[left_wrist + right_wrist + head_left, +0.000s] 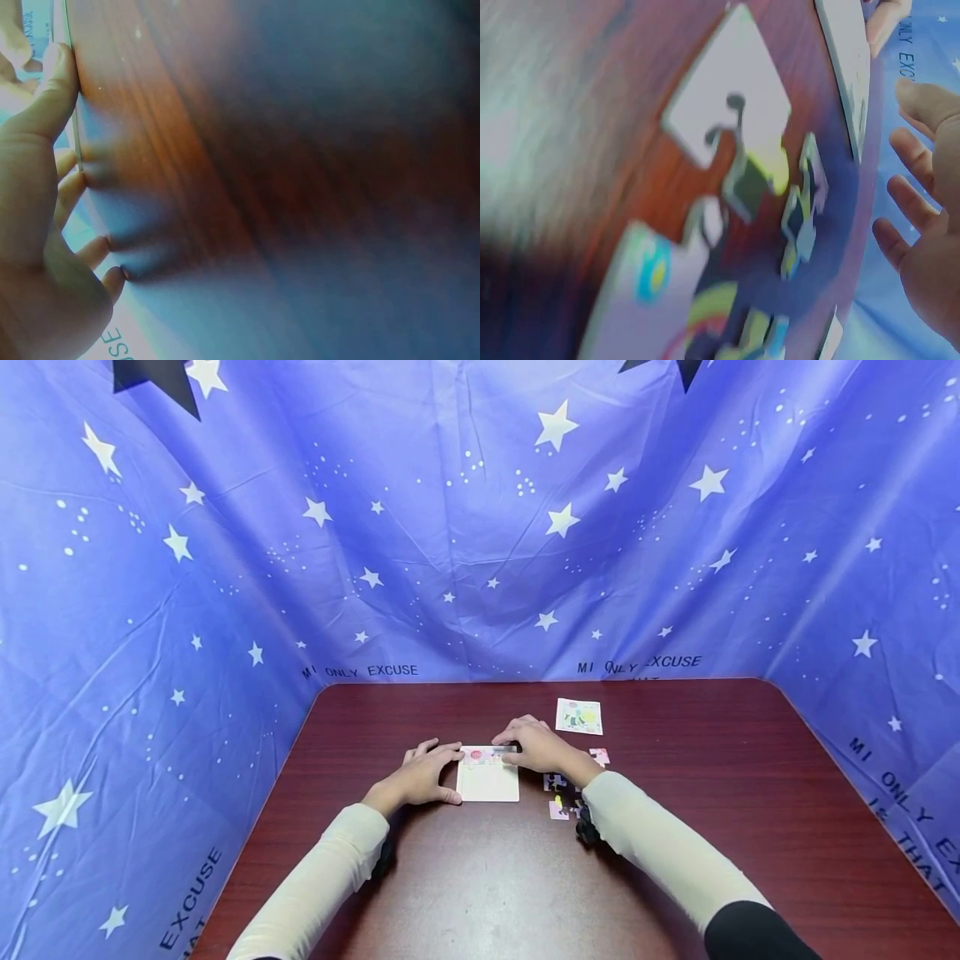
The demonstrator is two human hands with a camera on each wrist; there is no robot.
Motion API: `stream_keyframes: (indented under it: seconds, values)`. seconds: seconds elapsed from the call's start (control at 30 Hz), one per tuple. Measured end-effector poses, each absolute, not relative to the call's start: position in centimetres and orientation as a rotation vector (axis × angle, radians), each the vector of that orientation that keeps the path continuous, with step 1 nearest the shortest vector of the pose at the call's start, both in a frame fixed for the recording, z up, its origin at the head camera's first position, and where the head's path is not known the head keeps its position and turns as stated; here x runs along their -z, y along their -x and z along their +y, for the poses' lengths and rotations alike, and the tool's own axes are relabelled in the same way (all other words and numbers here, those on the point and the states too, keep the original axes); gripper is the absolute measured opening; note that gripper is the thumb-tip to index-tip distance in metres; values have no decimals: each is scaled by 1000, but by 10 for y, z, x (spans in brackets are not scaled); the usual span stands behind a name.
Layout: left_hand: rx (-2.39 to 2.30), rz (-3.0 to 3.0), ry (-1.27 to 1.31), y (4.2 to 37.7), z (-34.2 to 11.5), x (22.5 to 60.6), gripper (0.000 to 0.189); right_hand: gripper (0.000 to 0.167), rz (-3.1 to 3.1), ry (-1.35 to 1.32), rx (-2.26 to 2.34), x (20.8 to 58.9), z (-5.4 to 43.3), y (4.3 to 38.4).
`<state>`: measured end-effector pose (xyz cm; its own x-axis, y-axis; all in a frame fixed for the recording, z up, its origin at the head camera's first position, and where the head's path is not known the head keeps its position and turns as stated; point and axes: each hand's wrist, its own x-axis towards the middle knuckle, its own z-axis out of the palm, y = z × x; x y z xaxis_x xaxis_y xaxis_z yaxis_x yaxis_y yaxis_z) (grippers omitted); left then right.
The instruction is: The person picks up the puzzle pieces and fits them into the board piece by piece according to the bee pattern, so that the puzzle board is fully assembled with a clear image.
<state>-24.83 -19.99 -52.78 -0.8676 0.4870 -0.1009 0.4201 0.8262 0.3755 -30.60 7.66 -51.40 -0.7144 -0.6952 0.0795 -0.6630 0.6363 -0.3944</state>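
Note:
A square white puzzle board [489,787] lies in front of me, with printed pieces along its far row. My left hand [426,778] rests at the board's left side, thumb at the near corner and fingers toward the far one. In the left wrist view, the thumb [58,82] lies along the board's edge and the other fingers are spread. My right hand [542,747] is over the far right corner of the board, its thumb and index finger about a small dark patch there. In the right wrist view, its fingers [911,191] are loosely bent, with no piece showing in them.
Several loose puzzle pieces [558,811] lie right of the board, partly under the right forearm; one piece [735,105] is large in the right wrist view. A printed picture card [579,717] lies farther back on the brown table [675,760]. A starry blue curtain [480,527] stands behind.

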Motion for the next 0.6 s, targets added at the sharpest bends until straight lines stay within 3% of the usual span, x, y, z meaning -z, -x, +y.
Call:
stream_keyframes:
  seconds: [0.6]
  values:
    - [-512,2819,-706,248,-200,529,88,36,2787,1254,654,505,129,307]
